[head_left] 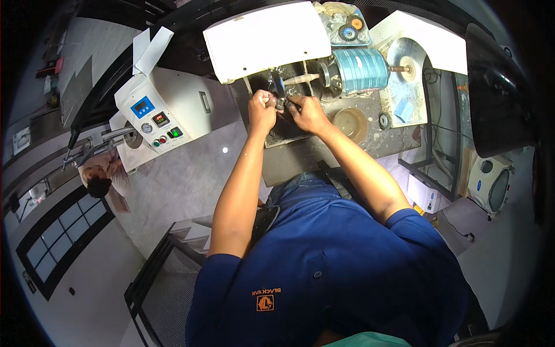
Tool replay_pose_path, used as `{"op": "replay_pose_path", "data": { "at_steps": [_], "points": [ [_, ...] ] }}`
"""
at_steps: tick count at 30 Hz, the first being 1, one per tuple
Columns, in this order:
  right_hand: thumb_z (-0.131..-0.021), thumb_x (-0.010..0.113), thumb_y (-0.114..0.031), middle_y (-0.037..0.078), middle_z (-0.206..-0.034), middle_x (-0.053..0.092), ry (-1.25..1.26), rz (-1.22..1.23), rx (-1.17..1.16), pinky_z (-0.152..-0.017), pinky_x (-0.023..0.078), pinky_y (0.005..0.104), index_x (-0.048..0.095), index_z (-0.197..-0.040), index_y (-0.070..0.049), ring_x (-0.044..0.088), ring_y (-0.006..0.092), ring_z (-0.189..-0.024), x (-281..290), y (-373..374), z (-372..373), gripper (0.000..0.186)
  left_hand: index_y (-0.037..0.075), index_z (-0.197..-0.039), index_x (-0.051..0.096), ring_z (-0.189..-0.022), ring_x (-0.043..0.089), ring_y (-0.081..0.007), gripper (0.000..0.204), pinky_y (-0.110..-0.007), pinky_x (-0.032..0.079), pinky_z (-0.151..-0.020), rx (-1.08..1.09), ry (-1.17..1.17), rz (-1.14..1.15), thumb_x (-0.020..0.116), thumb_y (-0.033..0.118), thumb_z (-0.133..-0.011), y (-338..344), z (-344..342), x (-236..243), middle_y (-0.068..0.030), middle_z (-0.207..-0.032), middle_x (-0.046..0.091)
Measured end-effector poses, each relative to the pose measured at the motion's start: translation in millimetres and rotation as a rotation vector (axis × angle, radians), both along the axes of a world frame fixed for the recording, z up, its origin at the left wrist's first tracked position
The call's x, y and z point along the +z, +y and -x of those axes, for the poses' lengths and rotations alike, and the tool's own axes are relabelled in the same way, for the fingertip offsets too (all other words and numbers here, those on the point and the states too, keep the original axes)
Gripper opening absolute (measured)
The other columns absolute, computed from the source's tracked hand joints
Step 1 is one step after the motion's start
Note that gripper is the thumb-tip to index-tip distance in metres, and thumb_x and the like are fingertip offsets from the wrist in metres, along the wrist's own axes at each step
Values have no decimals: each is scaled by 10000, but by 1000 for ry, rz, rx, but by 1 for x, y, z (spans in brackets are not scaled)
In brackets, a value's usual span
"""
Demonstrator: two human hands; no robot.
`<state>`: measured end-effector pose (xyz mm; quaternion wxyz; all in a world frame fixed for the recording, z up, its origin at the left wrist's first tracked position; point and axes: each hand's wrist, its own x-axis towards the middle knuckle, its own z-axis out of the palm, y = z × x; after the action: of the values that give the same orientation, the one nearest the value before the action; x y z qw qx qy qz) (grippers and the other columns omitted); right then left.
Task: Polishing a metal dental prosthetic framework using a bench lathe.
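Note:
My left hand (263,111) and my right hand (309,114) meet at a bench grinder, fingers closed in a pinch. Between the fingertips is a small dark piece (281,105), mostly covered; its kind cannot be made out. Both hands seem to grip it from opposite sides. Just beyond, close to the piece, stands a narrow blue wheel (280,85); whether they touch is unclear. A tapered spindle (302,78) runs right from there to a motor (364,70) wrapped in blue-green film. Over the wheel hangs a white hood (266,41).
A round bowl (351,125) sits right of my right wrist. Beyond the motor, a second spindle (401,69) enters another white hood (442,40). Round brushes (348,32) lie in a tray at the back. A white control machine (151,118) stands left, a person (101,176) beyond it.

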<state>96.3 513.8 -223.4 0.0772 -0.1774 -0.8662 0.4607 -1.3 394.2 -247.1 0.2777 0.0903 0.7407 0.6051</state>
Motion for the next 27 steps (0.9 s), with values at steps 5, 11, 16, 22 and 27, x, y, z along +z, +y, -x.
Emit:
{"op": "replay_pose_path", "data": {
  "at_steps": [5, 11, 16, 22, 27],
  "points": [
    [-802, 599, -94, 261, -920, 621, -176, -16, -7, -768, 501, 421, 654, -992, 26, 611, 405, -896, 1, 2, 11, 232, -37, -862, 513, -602, 607, -156, 45, -296, 531, -534, -10, 41, 49, 508, -81, -856, 5, 7, -7, -99, -716, 591],
    [-789, 609, -78, 258, -920, 631, 68, -35, 16, -792, 507, 403, 644, -1011, 56, 619, 391, -916, 1, -4, -2, 261, -12, -830, 489, -617, 592, -139, 69, -290, 536, -563, -55, 195, -45, 506, -72, -861, -13, -2, -16, -79, -699, 570],
    [-779, 606, -74, 270, -918, 631, -71, 7, -68, -812, 506, 419, 656, -976, 54, 625, 404, -890, -3, -5, 5, 240, -6, -833, 484, -607, 600, -146, 69, -284, 508, -558, -52, 129, 62, 527, -49, -866, 1, 1, 3, -79, -689, 578],
    [-780, 602, -81, 281, -902, 618, -64, 6, -54, -800, 503, 437, 665, -980, 29, 616, 419, -874, 4, -6, 2, 237, -25, -851, 506, -570, 620, -164, 38, -284, 490, -524, -30, 30, 79, 535, -48, -848, -1, 4, 2, -97, -693, 601],
    [-795, 596, -99, 276, -906, 620, -160, 16, -52, -803, 500, 434, 662, -1006, 16, 614, 414, -890, 4, -2, 9, 249, -38, -863, 515, -567, 628, -168, 37, -285, 488, -499, -33, 54, 78, 542, -46, -838, 3, 6, 2, -112, -704, 617]
  ]
}}
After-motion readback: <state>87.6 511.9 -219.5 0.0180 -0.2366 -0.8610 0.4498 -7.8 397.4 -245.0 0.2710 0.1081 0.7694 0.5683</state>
